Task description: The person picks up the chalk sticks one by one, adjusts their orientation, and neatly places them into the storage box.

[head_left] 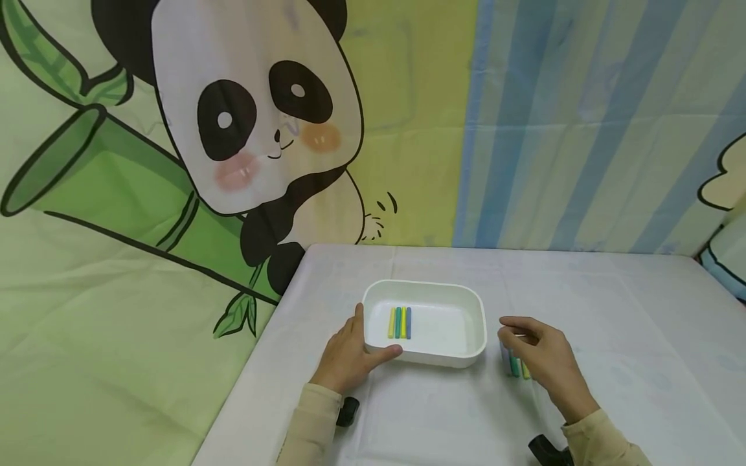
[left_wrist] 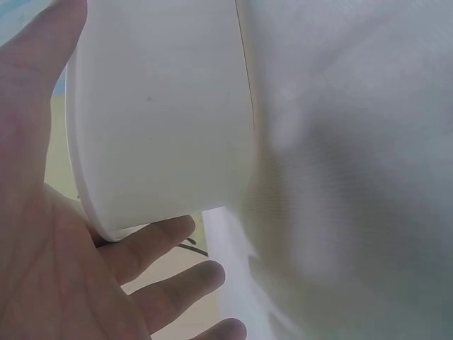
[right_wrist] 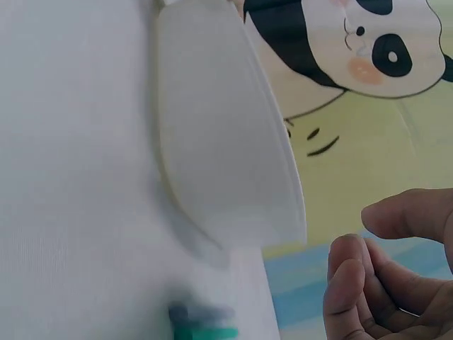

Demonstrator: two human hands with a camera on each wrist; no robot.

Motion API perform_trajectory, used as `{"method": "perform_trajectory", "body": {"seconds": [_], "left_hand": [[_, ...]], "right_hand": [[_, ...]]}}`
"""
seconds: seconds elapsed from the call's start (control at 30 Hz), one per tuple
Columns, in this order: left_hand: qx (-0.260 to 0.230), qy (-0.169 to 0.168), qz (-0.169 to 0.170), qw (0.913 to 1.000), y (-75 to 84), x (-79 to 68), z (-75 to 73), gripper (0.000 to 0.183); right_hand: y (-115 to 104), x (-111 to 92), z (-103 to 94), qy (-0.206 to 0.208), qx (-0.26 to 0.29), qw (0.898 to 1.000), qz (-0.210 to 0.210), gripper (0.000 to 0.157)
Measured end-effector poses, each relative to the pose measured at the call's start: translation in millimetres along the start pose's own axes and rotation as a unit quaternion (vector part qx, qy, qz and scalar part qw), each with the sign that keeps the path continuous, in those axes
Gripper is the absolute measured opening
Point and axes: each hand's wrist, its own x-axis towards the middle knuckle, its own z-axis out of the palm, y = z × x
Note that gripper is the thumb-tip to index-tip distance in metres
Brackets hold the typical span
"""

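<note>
In the head view, a white rectangular tray (head_left: pixel 447 323) stands on the table, with several short yellow, green and blue sticks (head_left: pixel 399 323) lined up side by side at its left. My left hand (head_left: pixel 348 353) holds the tray's near left corner, thumb on the near rim and fingers along the left wall. Right of the tray, my right hand (head_left: pixel 543 362) hovers over more coloured sticks (head_left: pixel 514 366), partly hidden beneath it. The right wrist view shows its fingers bent, with a gap to the thumb and nothing between. A green stick (right_wrist: pixel 207 333) appears blurred below there.
A white cloth (head_left: pixel 647 362) covers the table. Behind it hangs a printed backdrop (head_left: pixel 408 129) with a panda, bamboo and blue stripes. A dark device (head_left: pixel 348 412) sits at the left wrist and another (head_left: pixel 548 450) at the right.
</note>
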Motion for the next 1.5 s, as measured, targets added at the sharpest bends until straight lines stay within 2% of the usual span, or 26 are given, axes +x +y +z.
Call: {"method": "perform_trajectory", "body": {"seconds": [0.1,0.27,0.5,1.0,1.23,1.5], "left_hand": [[0.0,-0.001,-0.001,1.0,0.1,0.1,0.4,0.131],[0.004,0.0,-0.002,1.0,-0.6,1.1,0.5,0.131],[-0.002,-0.005,-0.006,1.0,-0.8,2.1,1.7,0.132],[-0.004,-0.001,0.004,1.0,-2.0,1.9,1.9,0.132],[0.0,-0.001,0.003,1.0,-0.8,1.5,1.6,0.132],[0.002,-0.005,-0.001,1.0,-2.3,2.6,2.4,0.132]], "right_hand": [[11.7,-1.7,-13.8,0.009,-0.024,1.0,0.004,0.061],[30.3,-3.5,-29.6,0.012,-0.039,0.999,0.036,0.065],[50.2,-2.7,-39.9,-0.016,-0.077,0.995,0.063,0.071],[59.8,11.9,-36.5,-0.037,-0.143,0.987,0.064,0.061],[61.0,17.6,-30.9,-0.041,-0.145,0.986,0.071,0.058],[59.6,21.2,-28.5,-0.043,-0.178,0.982,0.056,0.052]]}}
